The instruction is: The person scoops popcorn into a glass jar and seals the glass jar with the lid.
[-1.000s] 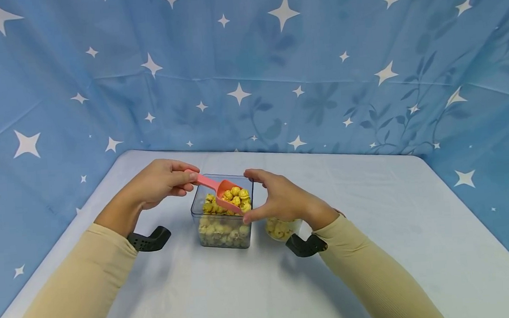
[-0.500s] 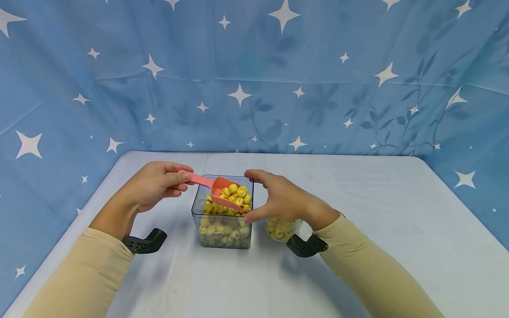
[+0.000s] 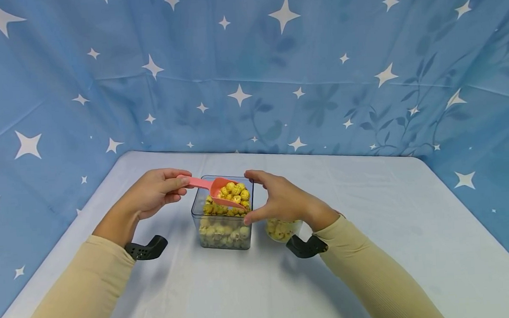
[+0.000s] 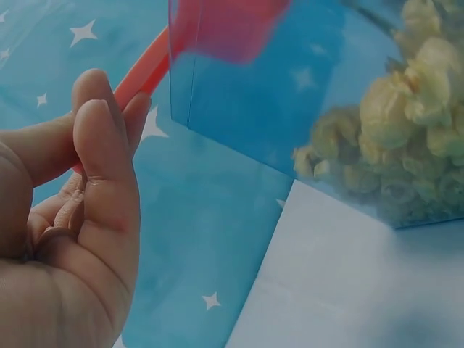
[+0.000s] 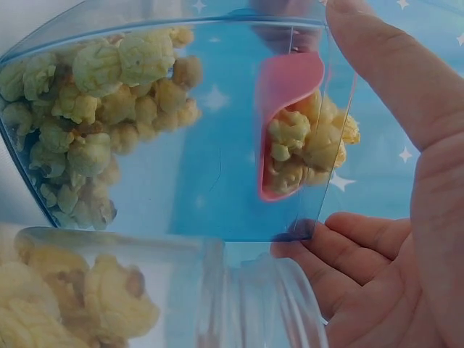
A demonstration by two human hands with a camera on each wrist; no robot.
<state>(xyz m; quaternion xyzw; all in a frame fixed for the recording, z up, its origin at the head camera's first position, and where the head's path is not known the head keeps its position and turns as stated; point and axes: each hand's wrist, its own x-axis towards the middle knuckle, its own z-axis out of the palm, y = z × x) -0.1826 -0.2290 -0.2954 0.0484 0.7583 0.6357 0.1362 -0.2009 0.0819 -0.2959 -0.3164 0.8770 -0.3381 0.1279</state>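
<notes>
At box rim (image 3: 216, 215), scoop (image 3: 214, 189) clears popcorn (image 3: 214, 209) below.

Scoop (image 3: 214, 188): handle partly hidden by the left hand (image 3: 158, 190), left of centre, head view; bowl blurred, cut by the top edge, left wrist view.
Container (image 3: 219, 217): right side partly covered by the right hand (image 3: 280, 193), head view; cut by top and right edges, left wrist view.
Jar (image 5: 225, 283): largely hidden beneath right hand and wrist, right of centre, head view; cut by left and bottom edges, right wrist view.
Popcorn (image 3: 224, 235): pieces under the scoop hidden; others too small to count, head view.
Sleeves (image 3: 82, 288): cut by the bottom edge, head view.
</notes>
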